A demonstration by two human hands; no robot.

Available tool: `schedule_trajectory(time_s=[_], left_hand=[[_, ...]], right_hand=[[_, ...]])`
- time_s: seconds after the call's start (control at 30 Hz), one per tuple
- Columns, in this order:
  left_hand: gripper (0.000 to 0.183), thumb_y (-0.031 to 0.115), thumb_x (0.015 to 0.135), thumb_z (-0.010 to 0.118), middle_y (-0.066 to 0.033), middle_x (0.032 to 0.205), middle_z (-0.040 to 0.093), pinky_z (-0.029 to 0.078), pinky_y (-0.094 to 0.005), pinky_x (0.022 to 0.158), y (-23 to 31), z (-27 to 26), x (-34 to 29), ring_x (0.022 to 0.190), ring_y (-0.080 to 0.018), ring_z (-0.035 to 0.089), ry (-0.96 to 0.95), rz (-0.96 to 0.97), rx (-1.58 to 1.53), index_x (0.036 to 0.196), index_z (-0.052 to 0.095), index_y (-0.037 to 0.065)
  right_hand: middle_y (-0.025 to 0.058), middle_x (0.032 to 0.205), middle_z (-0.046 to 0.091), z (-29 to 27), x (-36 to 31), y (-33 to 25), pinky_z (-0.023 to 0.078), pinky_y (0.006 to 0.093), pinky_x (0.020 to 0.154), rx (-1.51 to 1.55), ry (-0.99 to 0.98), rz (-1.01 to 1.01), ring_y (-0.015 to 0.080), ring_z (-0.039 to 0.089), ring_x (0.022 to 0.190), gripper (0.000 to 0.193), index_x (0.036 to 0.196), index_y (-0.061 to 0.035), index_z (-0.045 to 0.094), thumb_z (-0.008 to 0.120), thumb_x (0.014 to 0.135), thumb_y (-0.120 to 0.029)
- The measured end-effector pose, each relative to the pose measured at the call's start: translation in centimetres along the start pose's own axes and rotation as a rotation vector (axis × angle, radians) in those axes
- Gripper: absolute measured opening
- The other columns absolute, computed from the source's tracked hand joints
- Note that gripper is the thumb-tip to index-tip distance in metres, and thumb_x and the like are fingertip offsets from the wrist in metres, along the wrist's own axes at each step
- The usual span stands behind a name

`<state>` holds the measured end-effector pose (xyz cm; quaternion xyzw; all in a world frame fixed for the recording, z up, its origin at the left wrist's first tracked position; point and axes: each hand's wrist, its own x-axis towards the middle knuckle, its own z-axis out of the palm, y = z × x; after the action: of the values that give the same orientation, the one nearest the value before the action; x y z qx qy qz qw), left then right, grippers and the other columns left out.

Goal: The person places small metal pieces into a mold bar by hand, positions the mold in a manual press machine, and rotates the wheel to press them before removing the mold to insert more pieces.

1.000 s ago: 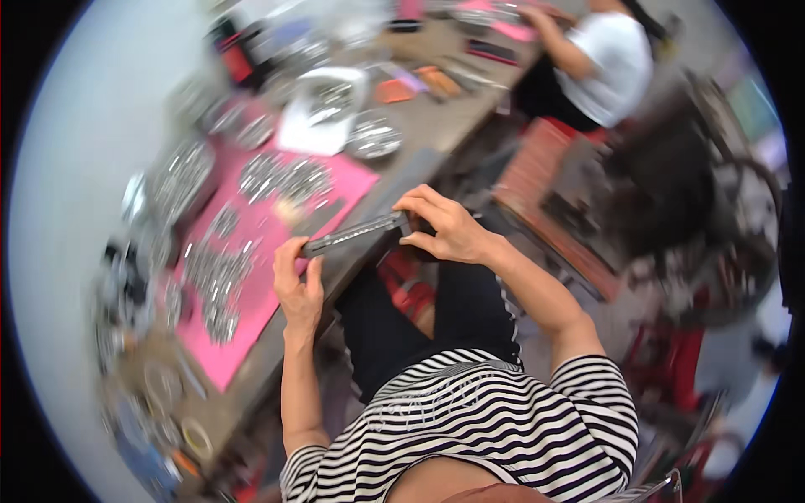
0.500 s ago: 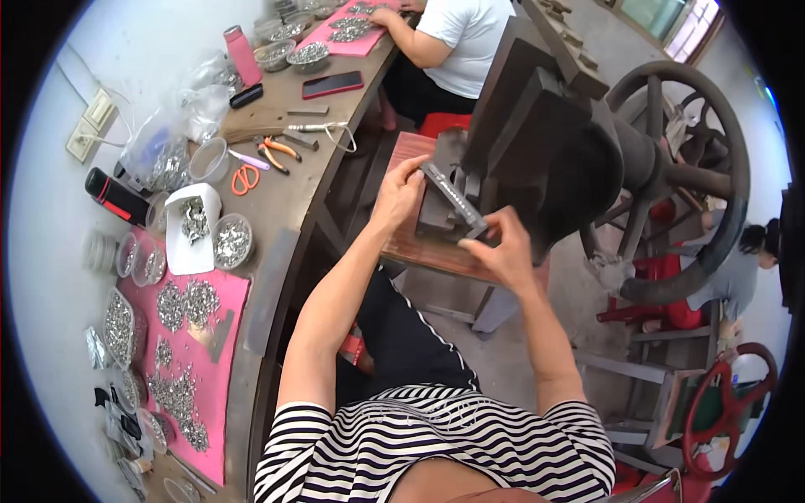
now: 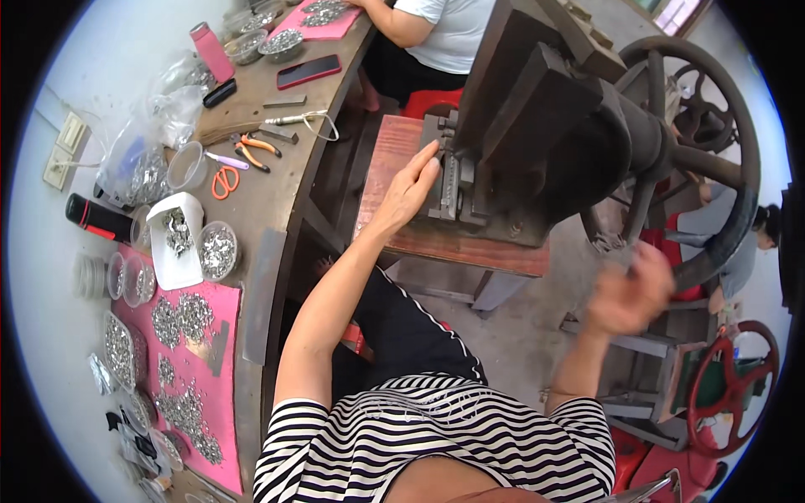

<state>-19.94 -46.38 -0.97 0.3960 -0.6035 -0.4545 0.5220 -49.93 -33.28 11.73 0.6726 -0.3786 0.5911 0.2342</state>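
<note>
My left hand [image 3: 411, 191] rests along the left side of the press bed, its fingers stretched out. Right beside those fingertips, a narrow metal bar [image 3: 451, 186] with a row of small marks lies in the bed of the dark hand press [image 3: 558, 126]. My right hand [image 3: 631, 292] is smeared by motion, near the lower rim of the press's big handwheel [image 3: 745, 138]. Whether its fingers hold anything does not show. A light-coloured wrapped bundle [image 3: 610, 241] on the wheel is close to the right hand.
The press stands on a reddish wooden stand [image 3: 394, 159]. Along the left runs a workbench [image 3: 285, 189] with pliers [image 3: 254, 152], scissors [image 3: 225, 182], a phone [image 3: 309, 72] and a pink mat [image 3: 220, 394] of small metal pieces. Another person [image 3: 440, 33] sits at the far end.
The metal bar, earlier held between both hands, now lies in the press bed. My right hand has swung right toward the handwheel. My left hand stays by the bed.
</note>
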Motion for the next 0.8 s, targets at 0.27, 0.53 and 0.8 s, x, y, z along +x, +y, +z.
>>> schedule_trajectory(time_s=[0.27,0.53,0.8], left_hand=[[0.109,0.052,0.079,0.082,-0.0195,0.166,0.027,0.014,-0.0535,0.125,1.1,1.6,-4.4,0.156,-0.0362,0.019,-0.122,0.138,0.447,0.159,0.03,-0.001],[0.109,0.055,0.075,0.083,-0.021,0.163,0.035,0.015,-0.0569,0.124,0.9,1.5,-3.2,0.154,-0.0398,0.023,-0.111,0.21,0.561,0.154,0.036,-0.004],[0.107,0.053,0.073,0.084,-0.0207,0.16,0.039,0.013,-0.0587,0.124,1.0,2.6,-1.1,0.153,-0.0399,0.025,-0.15,0.209,0.606,0.152,0.04,-0.005]], right_hand=[[0.0082,0.083,0.066,-5.4,-1.7,6.9,0.053,0.0329,0.083,0.199,0.168,0.76,0.0176,0.065,0.08,0.011,0.092,0.0005,0.061,0.071,0.091,0.002],[0.0058,0.08,0.059,-9.7,12.8,7.8,0.045,0.0263,0.059,0.093,-0.261,0.771,0.0121,0.054,0.059,0.04,0.118,0.004,0.058,0.075,0.091,-0.02],[-0.0013,0.059,0.048,-7.0,25.6,13.2,0.036,0.0201,0.046,0.011,-0.642,0.775,0.0069,0.044,0.045,0.037,0.09,-0.0058,0.056,0.063,0.1,-0.04]])
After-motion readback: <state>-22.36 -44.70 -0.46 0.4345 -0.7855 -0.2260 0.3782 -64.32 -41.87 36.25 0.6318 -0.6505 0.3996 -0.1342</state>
